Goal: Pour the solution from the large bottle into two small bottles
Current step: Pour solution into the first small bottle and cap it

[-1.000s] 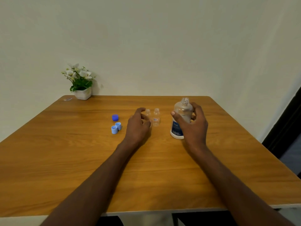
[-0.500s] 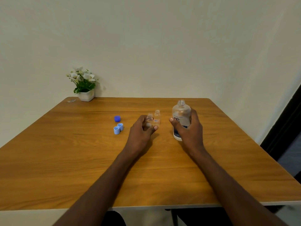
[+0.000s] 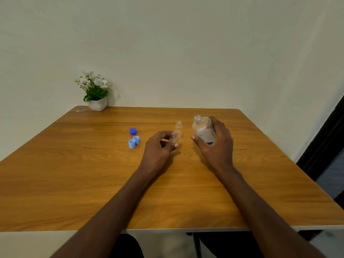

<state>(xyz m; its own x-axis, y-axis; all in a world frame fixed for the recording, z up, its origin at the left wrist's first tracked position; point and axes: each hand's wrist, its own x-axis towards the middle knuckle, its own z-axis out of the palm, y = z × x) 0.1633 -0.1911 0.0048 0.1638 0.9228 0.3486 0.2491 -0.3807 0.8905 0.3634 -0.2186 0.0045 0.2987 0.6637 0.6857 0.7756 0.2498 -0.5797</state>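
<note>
My right hand [image 3: 216, 146] grips the large clear bottle [image 3: 202, 130], uncapped, lifted and tilted with its neck leaning left toward the small bottles. My left hand [image 3: 159, 148] pinches one small clear bottle [image 3: 175, 136] between thumb and fingers, holding it just off the wooden table [image 3: 93, 174]. The second small clear bottle [image 3: 178, 126] stands uncapped right behind it, untouched.
A dark blue cap [image 3: 133, 130] and two light blue caps [image 3: 134, 142] lie on the table left of my left hand. A white pot with flowers [image 3: 95, 94] stands at the far left corner by the wall. A small clear scrap [image 3: 81, 110] lies beside it.
My right hand has lifted the large bottle and tilted its neck to the left. My left hand has taken hold of the nearer small bottle and drawn it toward me.
</note>
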